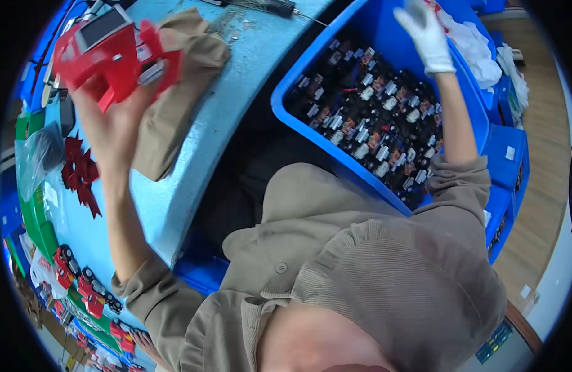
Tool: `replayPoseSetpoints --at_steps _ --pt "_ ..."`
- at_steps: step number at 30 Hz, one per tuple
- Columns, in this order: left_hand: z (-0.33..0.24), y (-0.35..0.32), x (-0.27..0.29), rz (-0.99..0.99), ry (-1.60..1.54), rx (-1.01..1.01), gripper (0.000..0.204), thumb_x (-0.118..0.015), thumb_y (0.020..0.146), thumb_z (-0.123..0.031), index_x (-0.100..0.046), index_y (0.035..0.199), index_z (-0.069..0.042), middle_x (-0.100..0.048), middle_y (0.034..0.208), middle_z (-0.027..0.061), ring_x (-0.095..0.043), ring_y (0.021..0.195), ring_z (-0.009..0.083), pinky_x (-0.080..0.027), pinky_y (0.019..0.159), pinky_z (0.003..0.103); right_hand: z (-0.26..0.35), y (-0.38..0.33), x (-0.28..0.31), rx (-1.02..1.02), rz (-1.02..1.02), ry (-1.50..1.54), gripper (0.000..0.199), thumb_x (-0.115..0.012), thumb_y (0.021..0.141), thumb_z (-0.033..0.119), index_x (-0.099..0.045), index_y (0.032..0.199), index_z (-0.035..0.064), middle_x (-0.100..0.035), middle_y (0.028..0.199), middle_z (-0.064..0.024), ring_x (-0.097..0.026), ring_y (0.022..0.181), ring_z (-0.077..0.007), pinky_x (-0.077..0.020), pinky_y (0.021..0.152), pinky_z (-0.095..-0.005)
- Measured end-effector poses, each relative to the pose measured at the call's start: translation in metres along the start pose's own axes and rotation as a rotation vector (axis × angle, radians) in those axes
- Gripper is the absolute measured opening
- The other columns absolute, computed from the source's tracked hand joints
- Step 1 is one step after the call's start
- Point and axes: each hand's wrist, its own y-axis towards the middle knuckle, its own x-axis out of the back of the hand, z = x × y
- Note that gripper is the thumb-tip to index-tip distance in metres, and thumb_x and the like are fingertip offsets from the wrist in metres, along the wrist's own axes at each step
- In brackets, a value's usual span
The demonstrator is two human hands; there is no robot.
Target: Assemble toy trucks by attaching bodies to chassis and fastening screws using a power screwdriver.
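On the left, my left hand (115,121) is bare and blurred, with its fingers around the lower part of a red plastic part (106,68). A grey rectangular piece (104,30) shows at the top of that part. My right hand (424,36), in a white glove, is over the far side of a large blue bin (326,146). Its fingers are stretched out and apart, and nothing shows in them. Rows of small black toy-vehicle chassis (379,118) with silvery and copper-coloured parts fill the bin below it.
Brown cloth (174,124) lies on the light-blue table (202,133), with dark red pieces (80,170) nearby. A black-handled screwdriver (273,7) rests at the far edge. Red toy vehicles (90,294) line the green-edged strip. White plastic bags (475,53) sit beyond the bin.
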Motion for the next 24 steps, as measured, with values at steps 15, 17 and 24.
replayPoseSetpoints --at_steps 15,17,24 --pt "0.016 -0.018 -0.018 0.167 0.833 -0.077 0.083 -0.073 0.071 -0.034 -0.027 0.137 -0.009 -0.052 0.117 0.0181 -0.054 0.105 0.03 -0.045 0.088 0.039 -0.11 -0.262 -0.036 -1.253 0.203 -0.903 0.097 -0.074 0.055 0.044 -0.032 0.131 -0.001 -0.057 0.109 -0.0225 -0.058 0.099 -0.0336 -0.047 0.084 -0.0375" --pt "0.017 -0.025 -0.012 0.176 0.779 -0.016 0.084 -0.073 0.072 -0.037 -0.027 0.137 -0.009 -0.051 0.119 0.0187 -0.052 0.107 0.0307 -0.043 0.09 0.04 -0.132 -0.276 -0.009 -1.249 0.227 -0.781 0.094 -0.074 0.055 0.036 -0.031 0.131 0.0001 -0.057 0.11 -0.0208 -0.059 0.096 -0.0311 -0.0477 0.082 -0.0366" --pt "0.01 -0.054 0.013 -0.017 0.715 -0.091 0.082 -0.071 0.073 -0.044 -0.03 0.135 -0.009 -0.038 0.131 0.0186 -0.033 0.121 0.0336 -0.032 0.099 0.045 -0.125 -0.275 0.048 -1.244 -0.13 -0.792 0.062 -0.069 0.056 0.017 -0.046 0.111 0.0018 -0.059 0.092 -0.0105 -0.059 0.081 -0.0235 -0.0494 0.069 -0.0328"
